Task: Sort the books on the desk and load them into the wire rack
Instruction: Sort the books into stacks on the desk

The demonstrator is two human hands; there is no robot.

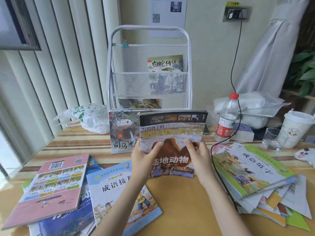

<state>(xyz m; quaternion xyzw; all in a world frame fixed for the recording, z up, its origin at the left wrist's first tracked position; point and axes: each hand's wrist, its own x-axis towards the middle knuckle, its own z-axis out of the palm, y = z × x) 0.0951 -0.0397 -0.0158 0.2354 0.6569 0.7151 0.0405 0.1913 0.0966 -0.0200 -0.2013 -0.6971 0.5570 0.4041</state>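
While both hands [172, 155] hold the camel book [172, 133], book piles [252, 169] flank them.

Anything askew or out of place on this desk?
Yes. The right-hand book pile is splayed, loose pages jutting out, and a black cable trails across it. The pink book lies back-cover up.
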